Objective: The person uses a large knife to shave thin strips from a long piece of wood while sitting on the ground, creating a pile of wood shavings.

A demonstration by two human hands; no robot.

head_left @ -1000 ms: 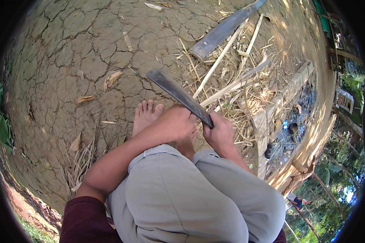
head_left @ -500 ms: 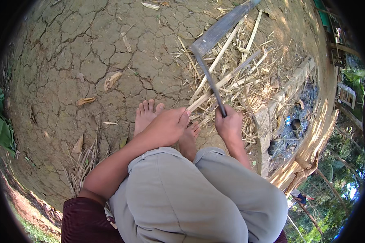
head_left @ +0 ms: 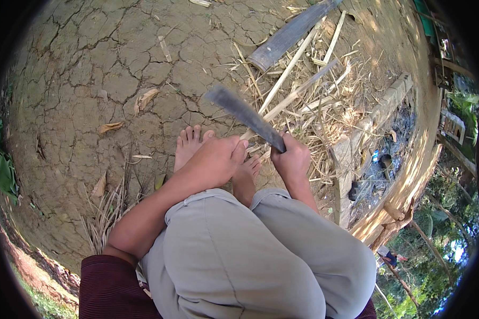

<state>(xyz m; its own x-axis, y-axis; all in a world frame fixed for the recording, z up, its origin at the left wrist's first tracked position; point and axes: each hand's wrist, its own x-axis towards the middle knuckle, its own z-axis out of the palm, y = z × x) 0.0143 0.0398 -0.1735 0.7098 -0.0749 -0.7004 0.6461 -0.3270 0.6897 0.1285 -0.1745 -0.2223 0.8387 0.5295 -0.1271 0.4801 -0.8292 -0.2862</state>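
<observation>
My left hand (head_left: pixel 218 158) is closed on the near end of a pale split bamboo strip (head_left: pixel 290 99), which slants away to the far right over a litter of shavings. In my right hand (head_left: pixel 292 159) is the grip of a machete (head_left: pixel 247 118). Its dark blade points to the far left, crosses above the strip and is smeared by motion toward the tip. Whether the blade touches the strip I cannot tell. My bare feet (head_left: pixel 189 146) are on the ground just beyond my left hand and under it.
Pale shavings and strips (head_left: pixel 324 114) lie to the right. Beyond them rests a dark piece of split bamboo (head_left: pixel 287 37). A low concrete edge (head_left: pixel 346 159) and a log (head_left: pixel 380 223) border the right side. Dry leaves (head_left: pixel 145 99) dot the cracked earth.
The machete's blade has swung to the left and turned, showing more of its flat side. My right hand has shifted slightly left; my left hand keeps its hold on the strip.
</observation>
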